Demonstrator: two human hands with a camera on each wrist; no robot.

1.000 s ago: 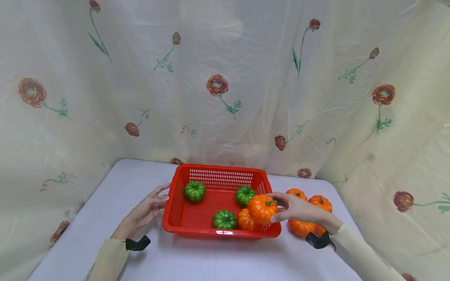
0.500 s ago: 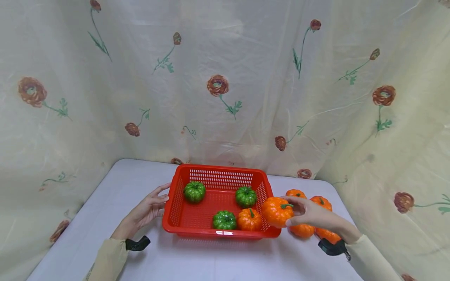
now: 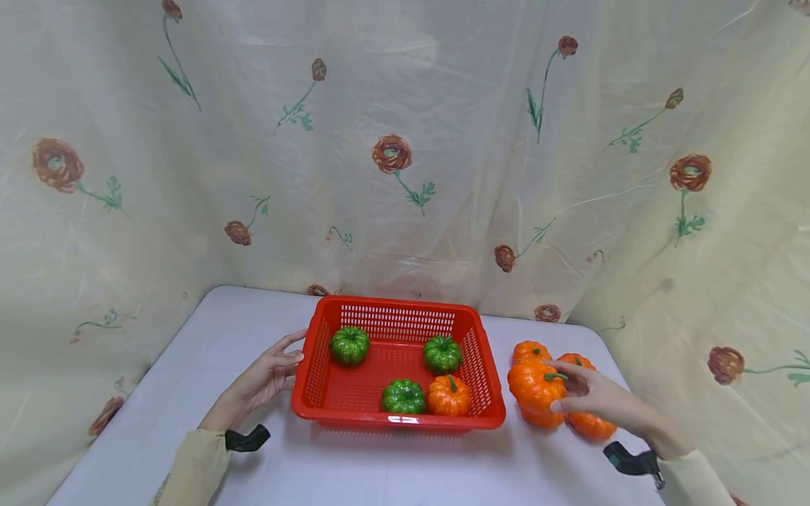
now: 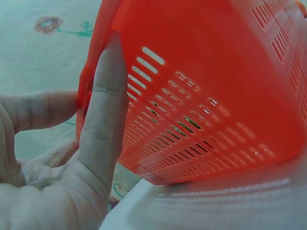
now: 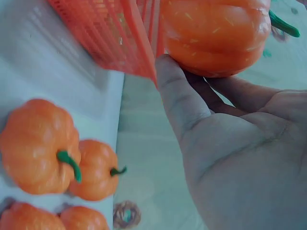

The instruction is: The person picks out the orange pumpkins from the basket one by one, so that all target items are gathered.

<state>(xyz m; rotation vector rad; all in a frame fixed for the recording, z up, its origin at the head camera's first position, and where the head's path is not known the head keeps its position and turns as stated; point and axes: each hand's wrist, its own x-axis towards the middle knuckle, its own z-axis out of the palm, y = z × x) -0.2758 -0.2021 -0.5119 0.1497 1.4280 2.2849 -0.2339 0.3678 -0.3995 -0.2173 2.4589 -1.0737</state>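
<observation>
Fingers of my right hand (image 3: 591, 397) are curled round an orange pumpkin (image 3: 534, 386), holding it just right of the red basket (image 3: 392, 418), outside its wall and against the other orange pumpkins (image 3: 585, 393) on the white table (image 3: 405, 464). From the right wrist I see that pumpkin (image 5: 216, 36) at my fingertips, beside the basket's corner. My left hand (image 3: 262, 383) is relaxed, its straight thumb (image 4: 103, 120) lying flat against the basket's left wall (image 4: 201, 96), gripping nothing.
</observation>
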